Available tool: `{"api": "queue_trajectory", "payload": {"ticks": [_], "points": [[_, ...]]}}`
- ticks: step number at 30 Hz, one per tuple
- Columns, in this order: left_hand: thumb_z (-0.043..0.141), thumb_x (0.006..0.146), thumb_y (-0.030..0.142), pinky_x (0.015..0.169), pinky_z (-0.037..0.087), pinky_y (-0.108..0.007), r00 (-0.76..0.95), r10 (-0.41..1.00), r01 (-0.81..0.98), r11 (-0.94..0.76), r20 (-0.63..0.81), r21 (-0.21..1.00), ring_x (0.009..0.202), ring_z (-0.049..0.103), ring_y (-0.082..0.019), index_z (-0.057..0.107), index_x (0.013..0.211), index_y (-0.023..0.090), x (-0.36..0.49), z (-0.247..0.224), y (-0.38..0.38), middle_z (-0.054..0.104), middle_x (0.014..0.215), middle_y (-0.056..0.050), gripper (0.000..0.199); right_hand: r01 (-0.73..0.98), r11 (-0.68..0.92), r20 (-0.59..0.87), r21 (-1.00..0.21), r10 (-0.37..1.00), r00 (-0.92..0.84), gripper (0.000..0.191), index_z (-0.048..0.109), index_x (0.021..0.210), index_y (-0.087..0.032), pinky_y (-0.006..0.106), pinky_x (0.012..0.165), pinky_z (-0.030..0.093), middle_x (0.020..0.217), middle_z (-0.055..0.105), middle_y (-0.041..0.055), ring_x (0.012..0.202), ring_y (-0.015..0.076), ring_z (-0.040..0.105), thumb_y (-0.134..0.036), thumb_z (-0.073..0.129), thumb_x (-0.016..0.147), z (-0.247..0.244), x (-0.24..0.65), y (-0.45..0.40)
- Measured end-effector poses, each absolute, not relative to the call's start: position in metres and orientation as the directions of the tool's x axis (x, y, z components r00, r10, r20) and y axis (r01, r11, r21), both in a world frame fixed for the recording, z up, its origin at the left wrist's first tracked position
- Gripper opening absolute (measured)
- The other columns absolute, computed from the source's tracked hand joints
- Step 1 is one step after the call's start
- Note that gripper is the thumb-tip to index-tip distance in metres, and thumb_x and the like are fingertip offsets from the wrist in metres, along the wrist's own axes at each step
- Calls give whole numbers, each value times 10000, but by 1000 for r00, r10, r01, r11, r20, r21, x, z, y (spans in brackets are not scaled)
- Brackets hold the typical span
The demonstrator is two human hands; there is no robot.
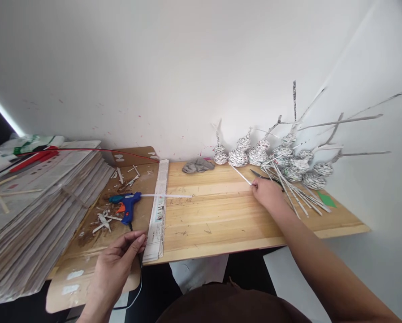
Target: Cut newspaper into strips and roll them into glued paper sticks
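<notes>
My right hand (267, 193) pinches the end of a thin white rolled-paper stick (240, 174) over the wooden table. Dark scissors (258, 174) lie just behind that hand, partly covered by it. To its right is a loose bundle of rolled-paper sticks (296, 193). My left hand (115, 264) hovers at the front left with thumb and fingertips pressed together; whatever they may hold is too small to see. Close beyond it, a blue glue gun (130, 207) rests on brown cardboard, a long glue stick projecting from its back. A folded newspaper strip (157, 215) lies beside the left fingertips.
Several woven paper gourd shapes (237, 157) line the wall, some with long sticks jutting out. A grey cloth (198, 166) lies behind the table's middle. Tall stacked newspapers (53, 215) fill the left. Paper scraps (103, 222) litter the cardboard (143, 179). A green piece (327, 199) lies right.
</notes>
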State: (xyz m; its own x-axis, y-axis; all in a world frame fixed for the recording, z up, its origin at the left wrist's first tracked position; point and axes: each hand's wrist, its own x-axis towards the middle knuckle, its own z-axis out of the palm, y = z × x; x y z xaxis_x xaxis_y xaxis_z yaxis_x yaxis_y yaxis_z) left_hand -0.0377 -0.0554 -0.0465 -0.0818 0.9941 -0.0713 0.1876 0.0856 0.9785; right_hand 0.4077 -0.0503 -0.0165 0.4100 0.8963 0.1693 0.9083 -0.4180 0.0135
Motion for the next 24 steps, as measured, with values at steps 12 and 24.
{"api": "queue_trajectory", "payload": {"ticks": [12,24], "points": [[647,774,461,598,480,-243,-23,1000,184,5,-1,983,606,581,-141,691,715,168,-33,-37,-64,652,643,-21,303,944,-322,229,66,926,300,297,702,957,-142,350,675,419,931,708,167,853,300,652,-305,466,879,-8,399,3],[558,860,310,891,470,-383,54,914,634,-343,403,693,969,608,-228,683,1017,232,-25,-35,-61,693,996,-58,215,843,407,286,-351,904,-318,123,662,858,-187,306,757,430,853,687,68,827,211,596,-300,629,823,-27,226,30]]}}
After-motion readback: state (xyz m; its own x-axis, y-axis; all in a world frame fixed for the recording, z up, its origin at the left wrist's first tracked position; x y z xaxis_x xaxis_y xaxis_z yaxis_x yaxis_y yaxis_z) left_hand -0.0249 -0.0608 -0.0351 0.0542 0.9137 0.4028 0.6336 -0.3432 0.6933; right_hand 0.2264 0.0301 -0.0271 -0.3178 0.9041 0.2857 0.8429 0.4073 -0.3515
